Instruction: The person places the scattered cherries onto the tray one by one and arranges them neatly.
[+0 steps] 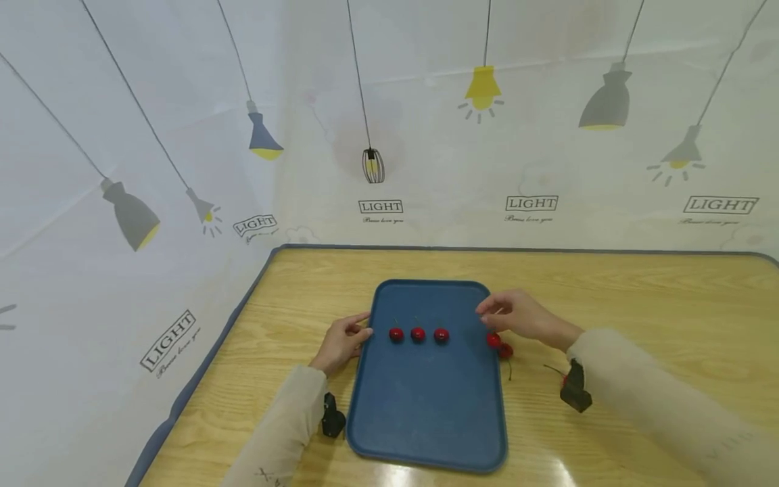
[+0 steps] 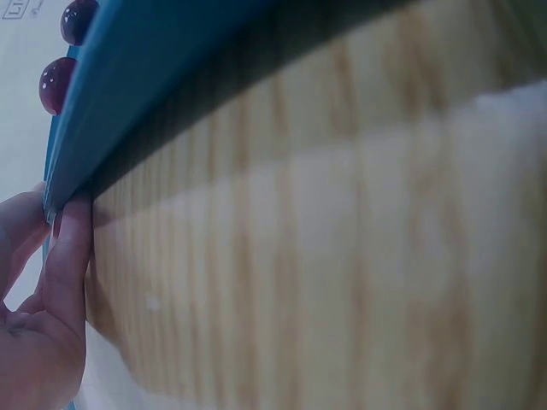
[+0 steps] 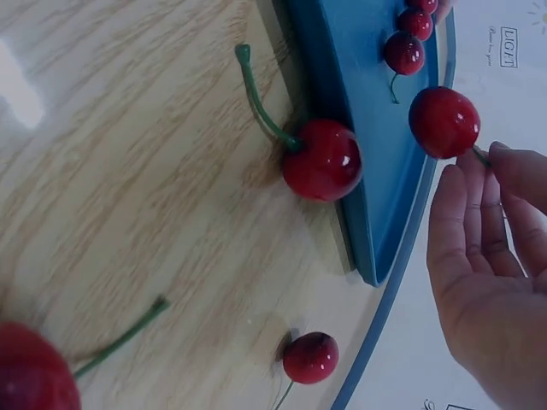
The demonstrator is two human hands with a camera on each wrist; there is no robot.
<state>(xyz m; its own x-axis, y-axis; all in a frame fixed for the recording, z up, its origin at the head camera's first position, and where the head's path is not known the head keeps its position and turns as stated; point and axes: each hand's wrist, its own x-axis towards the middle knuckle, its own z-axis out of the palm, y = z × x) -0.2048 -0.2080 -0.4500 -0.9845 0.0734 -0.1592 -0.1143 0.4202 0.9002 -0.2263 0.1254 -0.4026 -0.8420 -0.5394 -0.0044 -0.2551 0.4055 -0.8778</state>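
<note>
In the head view, the black wrist camera [image 1: 575, 390] covers most of one cherry [image 1: 564, 380] on the surface [image 1: 596, 297], and the left sleeve [image 1: 276, 419] runs off the bottom edge. The cursive line [image 1: 529, 218] is too small to read with confidence. The right wrist view cuts off its lower-left cherry [image 3: 32, 371] and the right hand [image 3: 491, 256]. In the left wrist view, the wood grain [image 2: 299, 256] blurs, while the tray [image 2: 124, 73] and left hand [image 2: 43, 333] leave the picture.
</note>
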